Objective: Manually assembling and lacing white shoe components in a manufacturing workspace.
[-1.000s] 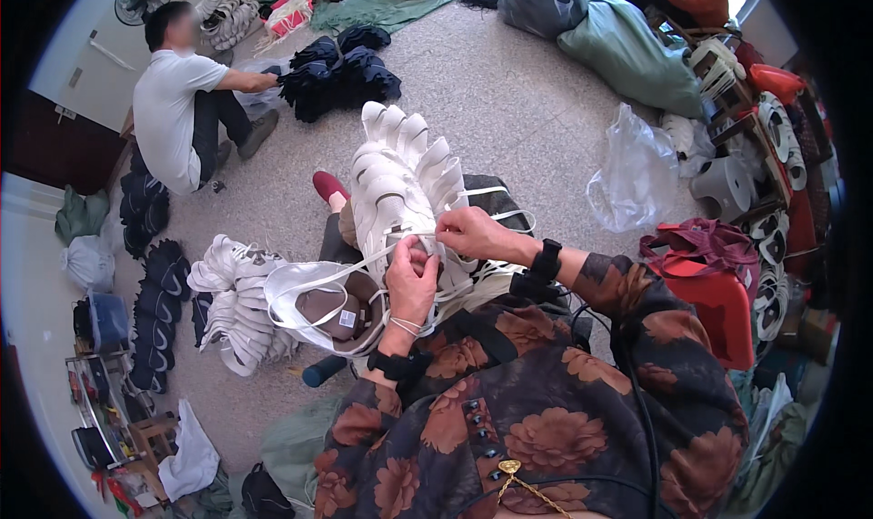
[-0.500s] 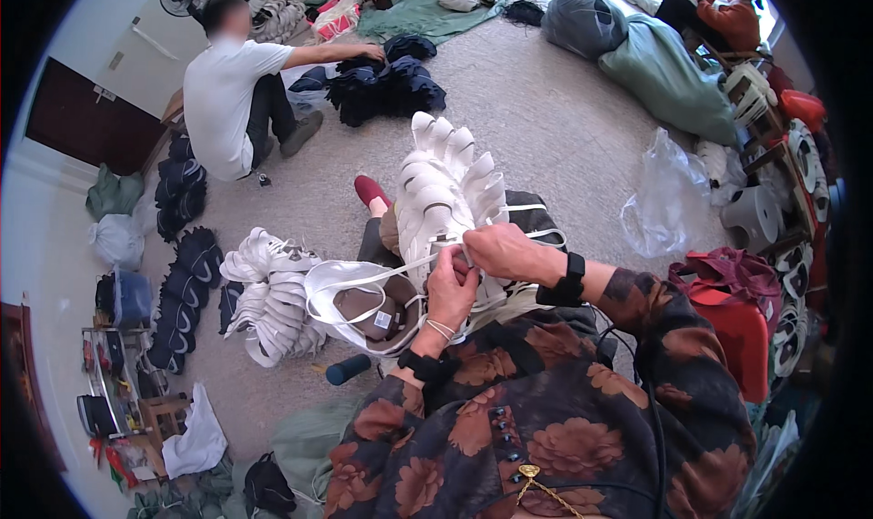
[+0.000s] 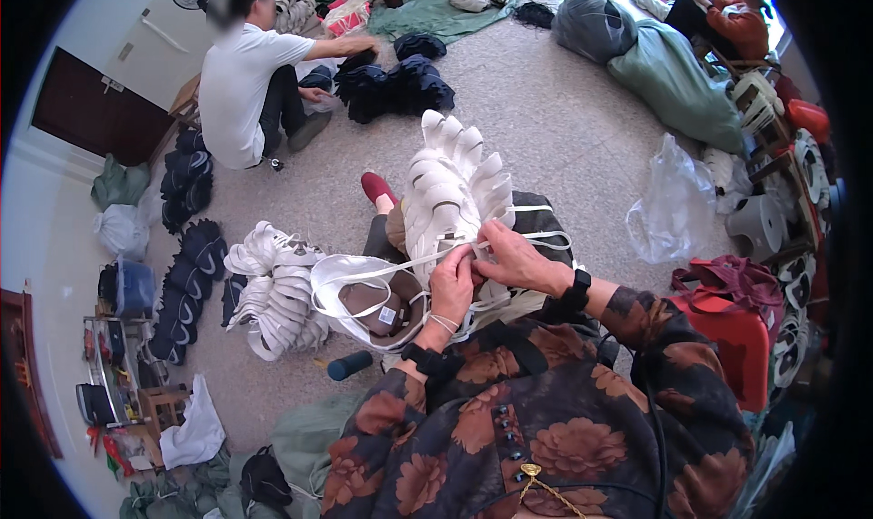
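White shoe uppers form a tall stack [image 3: 450, 187] on the person's lap, above both hands. Beside it, on the left, lies another white pile [image 3: 273, 287]. The right hand [image 3: 514, 260] and the left hand [image 3: 452, 287] meet at the stack's base, fingers closed narrow, pinching a white strap [image 3: 382, 269].

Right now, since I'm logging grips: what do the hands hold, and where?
Both the left hand and right hand pinch a white strap beside the stacked white shoe uppers.
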A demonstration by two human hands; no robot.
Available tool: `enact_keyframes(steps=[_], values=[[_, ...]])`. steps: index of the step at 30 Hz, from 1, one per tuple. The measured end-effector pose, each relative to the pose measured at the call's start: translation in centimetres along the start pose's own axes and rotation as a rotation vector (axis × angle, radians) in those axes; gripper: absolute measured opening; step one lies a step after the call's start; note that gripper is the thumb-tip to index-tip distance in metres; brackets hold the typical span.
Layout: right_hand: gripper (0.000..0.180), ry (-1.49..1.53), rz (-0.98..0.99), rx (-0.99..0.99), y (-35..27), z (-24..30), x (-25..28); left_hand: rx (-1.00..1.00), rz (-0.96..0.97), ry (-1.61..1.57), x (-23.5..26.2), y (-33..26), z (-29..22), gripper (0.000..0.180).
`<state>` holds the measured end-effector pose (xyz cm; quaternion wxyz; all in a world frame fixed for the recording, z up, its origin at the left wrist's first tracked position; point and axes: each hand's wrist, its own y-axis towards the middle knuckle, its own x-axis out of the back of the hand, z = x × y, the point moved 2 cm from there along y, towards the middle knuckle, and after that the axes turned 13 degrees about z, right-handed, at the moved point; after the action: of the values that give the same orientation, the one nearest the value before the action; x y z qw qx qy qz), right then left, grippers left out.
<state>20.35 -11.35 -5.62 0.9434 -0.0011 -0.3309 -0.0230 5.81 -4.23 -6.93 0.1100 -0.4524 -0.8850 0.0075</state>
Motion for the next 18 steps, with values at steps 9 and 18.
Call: enact_keyframes(steps=[9,18], values=[[0.037,0.085,0.046,-0.025,0.2,-0.8,0.0,0.203,0.39,-0.068,4.0,-2.1,-3.1,0.015],[0.033,0.09,0.052,-0.095,0.5,-0.2,0.8,0.295,0.408,-0.186,13.4,-10.6,-5.6,0.011]])
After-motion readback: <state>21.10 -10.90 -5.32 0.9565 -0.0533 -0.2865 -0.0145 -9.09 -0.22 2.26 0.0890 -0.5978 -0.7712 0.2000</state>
